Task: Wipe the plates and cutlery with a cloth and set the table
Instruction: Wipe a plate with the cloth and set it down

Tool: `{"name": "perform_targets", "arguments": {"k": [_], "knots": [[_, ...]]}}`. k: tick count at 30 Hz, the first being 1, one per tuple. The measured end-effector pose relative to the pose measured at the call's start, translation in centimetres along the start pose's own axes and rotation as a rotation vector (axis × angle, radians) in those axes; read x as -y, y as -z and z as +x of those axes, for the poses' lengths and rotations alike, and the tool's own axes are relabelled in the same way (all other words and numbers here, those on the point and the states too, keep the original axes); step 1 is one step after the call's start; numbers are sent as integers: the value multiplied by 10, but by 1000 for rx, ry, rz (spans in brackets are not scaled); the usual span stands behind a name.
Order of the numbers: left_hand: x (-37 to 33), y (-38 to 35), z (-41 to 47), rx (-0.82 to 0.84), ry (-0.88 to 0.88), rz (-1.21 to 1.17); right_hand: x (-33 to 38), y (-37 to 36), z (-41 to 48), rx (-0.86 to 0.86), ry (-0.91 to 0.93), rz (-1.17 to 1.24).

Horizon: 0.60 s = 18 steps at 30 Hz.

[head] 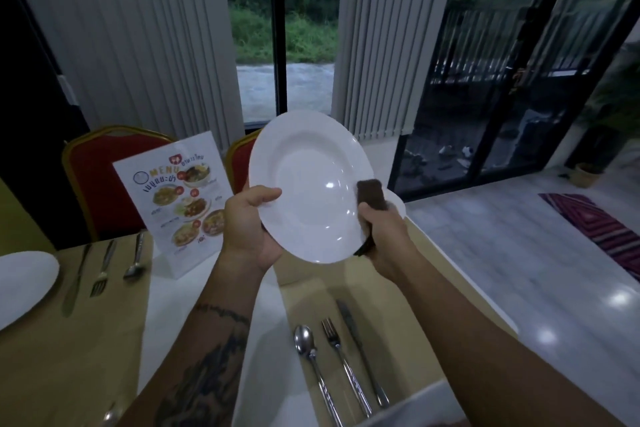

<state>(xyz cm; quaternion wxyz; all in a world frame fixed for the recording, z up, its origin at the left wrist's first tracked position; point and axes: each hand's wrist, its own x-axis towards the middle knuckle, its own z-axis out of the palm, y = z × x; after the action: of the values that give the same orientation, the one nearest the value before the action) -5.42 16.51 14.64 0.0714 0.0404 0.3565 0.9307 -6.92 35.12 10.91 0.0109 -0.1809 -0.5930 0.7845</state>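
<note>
A white deep plate (pixel 304 177) is held tilted above the table, its face toward me. My left hand (pixel 247 225) grips its lower left rim, thumb on the face. My right hand (pixel 384 236) holds a dark brown cloth (pixel 372 196) pressed against the plate's right rim. Below on a tan placemat (pixel 294 291) lie a spoon (pixel 306 343), a fork (pixel 334 343) and a knife (pixel 353 326) side by side. At the left another white plate (pixel 24 284) rests on a second placemat, with a knife (pixel 76 277), a fork (pixel 102 269) and a spoon (pixel 135 260) beside it.
A standing menu card (pixel 180 198) is at the table's middle. Two red chairs with gold frames (pixel 97 184) stand behind the table. Another white plate edge (pixel 398 206) peeks out behind the cloth. Windows with vertical blinds lie beyond, and a striped rug (pixel 595 229) on the floor at right.
</note>
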Motion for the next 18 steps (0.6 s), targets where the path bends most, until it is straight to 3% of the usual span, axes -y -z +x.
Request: {"name": "perform_targets", "arguments": {"k": [3,5,13,18], "knots": [[17,-5,6,-94,-52,-62,-3,16,-16,250,-240,435],[28,-1,8,-140,-20,-85,-11,27,-19,315,-267,488],[2,-3,40,9,300,349,31,90,10,68,137,-420],[42,-43,51,40,360,368,56,104,40,-83,306,-687]]}}
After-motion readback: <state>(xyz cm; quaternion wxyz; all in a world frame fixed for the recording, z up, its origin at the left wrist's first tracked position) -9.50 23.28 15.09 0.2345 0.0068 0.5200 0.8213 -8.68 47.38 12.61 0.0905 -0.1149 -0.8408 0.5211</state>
